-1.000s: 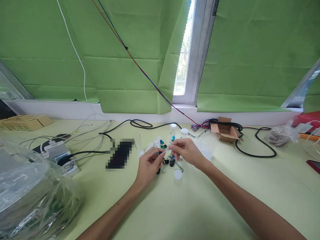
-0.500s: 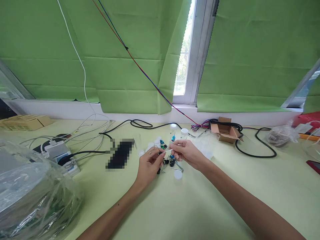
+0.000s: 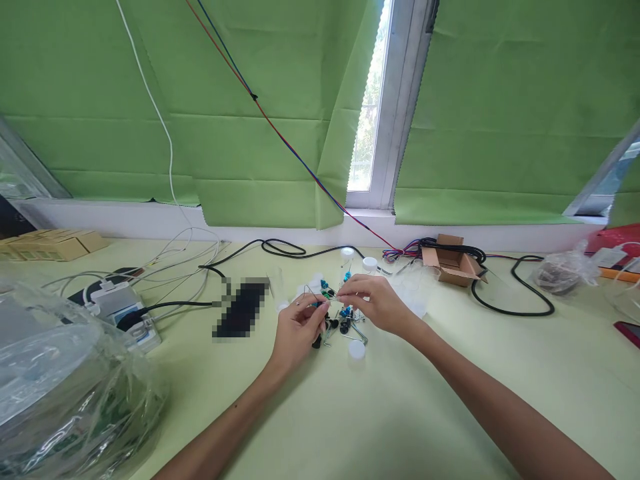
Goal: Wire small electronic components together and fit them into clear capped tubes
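My left hand [image 3: 295, 333] is closed in a pinch on a thin bent metal wire [image 3: 309, 288], whose bend rises above the fingers. My right hand [image 3: 377, 303] comes in from the right, fingertips pinched together on the wire's end close to the left fingertips. Its exact end is too small to make out. Beneath and between the hands lies a cluster of small parts: blue pieces [image 3: 345, 312], a black knob-like piece [image 3: 345, 327] and bent metal rods [image 3: 359, 333]. My fingers hide some of them.
Clear containers with white caps stand around the cluster, one cap [image 3: 357, 349] in front, another [image 3: 370, 265] behind. An open cardboard box [image 3: 456, 267] and black cable [image 3: 525, 312] lie right. To the left are a pixelated dark object [image 3: 241, 308], a power strip [image 3: 117, 303] and a plastic bag [image 3: 75, 393].
My right hand has shifted slightly left and its fingers have closed in toward my left fingertips. The wire in my left hand has turned, its bend now standing higher.
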The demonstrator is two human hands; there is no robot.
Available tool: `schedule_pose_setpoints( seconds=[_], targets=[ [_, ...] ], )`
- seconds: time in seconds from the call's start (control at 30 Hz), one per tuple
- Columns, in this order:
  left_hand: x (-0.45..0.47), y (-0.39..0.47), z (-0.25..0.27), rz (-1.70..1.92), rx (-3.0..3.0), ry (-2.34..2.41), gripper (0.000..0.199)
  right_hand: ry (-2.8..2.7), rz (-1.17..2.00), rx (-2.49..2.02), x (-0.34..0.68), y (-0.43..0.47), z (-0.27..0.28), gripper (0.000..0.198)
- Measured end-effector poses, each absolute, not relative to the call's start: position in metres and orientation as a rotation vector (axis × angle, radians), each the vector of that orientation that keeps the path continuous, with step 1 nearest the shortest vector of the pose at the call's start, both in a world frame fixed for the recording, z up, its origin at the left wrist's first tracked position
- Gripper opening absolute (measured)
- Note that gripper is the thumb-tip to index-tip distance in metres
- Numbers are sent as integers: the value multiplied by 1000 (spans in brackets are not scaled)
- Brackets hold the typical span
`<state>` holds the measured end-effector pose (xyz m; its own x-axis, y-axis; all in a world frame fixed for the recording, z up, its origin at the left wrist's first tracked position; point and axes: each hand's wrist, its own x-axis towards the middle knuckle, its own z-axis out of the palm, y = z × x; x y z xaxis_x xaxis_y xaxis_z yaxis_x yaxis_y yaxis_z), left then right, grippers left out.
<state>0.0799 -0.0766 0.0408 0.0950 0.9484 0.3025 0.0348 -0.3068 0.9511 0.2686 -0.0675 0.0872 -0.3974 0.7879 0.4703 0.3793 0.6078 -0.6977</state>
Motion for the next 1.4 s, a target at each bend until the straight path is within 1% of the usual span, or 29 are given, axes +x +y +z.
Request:
schedule_pose_setpoints(
  seconds=[0.17, 0.27, 0.53, 0.67, 0.77, 0.9, 1.07, 1.2, 1.4],
  targets=[
    [80, -77, 40, 1337, 1504, 1024, 26, -2032, 612, -919, 269, -66, 85, 21],
    [81, -78, 41, 1362, 1505, 1008, 24, -2008, 662, -933, 268, -67, 83, 22],
    [82, -81, 44, 1390, 1560, 996, 20, -1873, 917, -965, 266, -69, 82, 28],
    [82, -80, 42, 1400, 1588, 986, 18, -1715, 1176, -999, 264, -68, 82, 26],
    [82, -81, 42, 1398, 1596, 989, 17, -1617, 1327, -1012, 264, -68, 83, 29],
    [83, -82, 42, 1383, 1614, 992, 16, -1583, 1417, -984, 267, -69, 83, 33],
    [83, -81, 43, 1353, 1576, 1017, 19, -1614, 1372, -958, 266, -69, 85, 35],
    [81, -80, 43, 1315, 1520, 1033, 23, -1731, 1244, -904, 269, -66, 83, 27],
    [81, -79, 44, 1292, 1485, 1057, 26, -1886, 959, -931, 271, -66, 84, 15]
  ],
)
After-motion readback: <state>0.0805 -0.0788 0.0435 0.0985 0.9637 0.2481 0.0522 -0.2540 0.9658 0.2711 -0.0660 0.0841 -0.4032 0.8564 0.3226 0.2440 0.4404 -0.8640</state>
